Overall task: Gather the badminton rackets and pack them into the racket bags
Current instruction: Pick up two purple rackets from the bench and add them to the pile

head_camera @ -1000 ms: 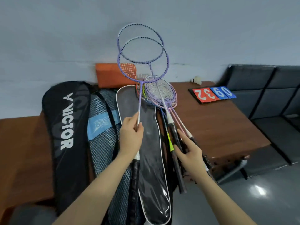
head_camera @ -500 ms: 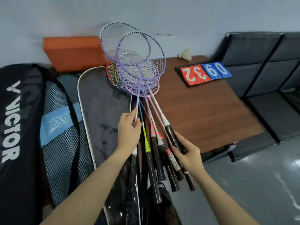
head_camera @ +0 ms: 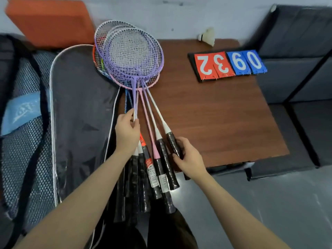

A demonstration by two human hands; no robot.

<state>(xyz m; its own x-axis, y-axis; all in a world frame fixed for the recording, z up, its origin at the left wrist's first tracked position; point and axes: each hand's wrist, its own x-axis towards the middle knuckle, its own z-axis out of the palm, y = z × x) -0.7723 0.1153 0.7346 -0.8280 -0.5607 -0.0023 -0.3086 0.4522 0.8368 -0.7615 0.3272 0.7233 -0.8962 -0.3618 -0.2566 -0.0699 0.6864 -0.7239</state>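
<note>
Several badminton rackets (head_camera: 131, 54) lie fanned in a pile on the brown table (head_camera: 224, 123), purple, pink and orange heads stacked, black handles hanging over the near edge. My left hand (head_camera: 126, 133) pinches the thin shaft of the top purple racket (head_camera: 135, 97). My right hand (head_camera: 188, 157) grips the black handle (head_camera: 173, 144) of the rightmost racket. A dark racket bag with white piping (head_camera: 79, 108) lies just left of the pile. A mesh bag with a blue label (head_camera: 23, 123) lies further left.
An orange foam block (head_camera: 50, 20) leans on the wall behind the bags. A red and blue flip scoreboard (head_camera: 228, 64) and a white shuttlecock (head_camera: 207, 36) sit at the table's far right. Dark seat cushions (head_camera: 296, 69) stand right of the table; grey floor is below.
The purple rackets in my left hand have come down from upright onto the pile's heads. My right hand has stayed on the handles; the view has tilted downward and closer.
</note>
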